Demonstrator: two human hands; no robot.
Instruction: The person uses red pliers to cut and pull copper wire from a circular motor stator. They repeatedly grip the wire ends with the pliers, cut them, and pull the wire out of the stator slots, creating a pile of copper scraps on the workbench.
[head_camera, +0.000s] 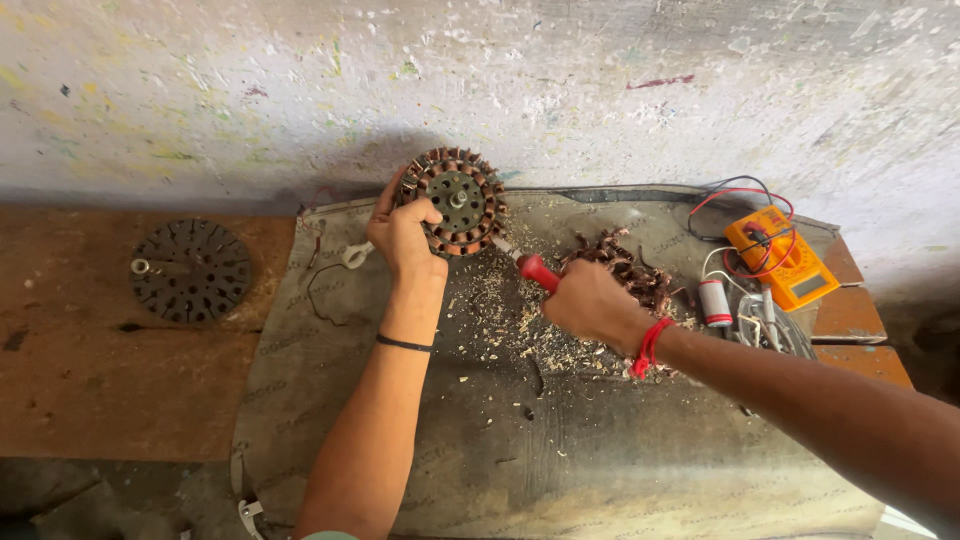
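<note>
Left hand: the left hand (403, 236) grips the wound stator (455, 201), holding it on edge at the far rim of the grey mat (560, 450).
Right hand: the right hand (590, 305) is closed around a red-handled screwdriver (530, 268), tip at the stator's lower edge.
Mat: shavings and pulled copper wire (625, 265).
Right side: orange multimeter (782, 258).
Left side: bare dark stator core (190, 270) on the wooden board.

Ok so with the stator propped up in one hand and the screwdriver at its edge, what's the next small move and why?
Probably lever the red-handled screwdriver tip a little deeper into the nearest slot. The left hand holds the wound stator tilted up on edge, copper coils remain around its rim, and the right hand already has the tip at the lower right edge, beside a pile of pulled copper wire.
</note>
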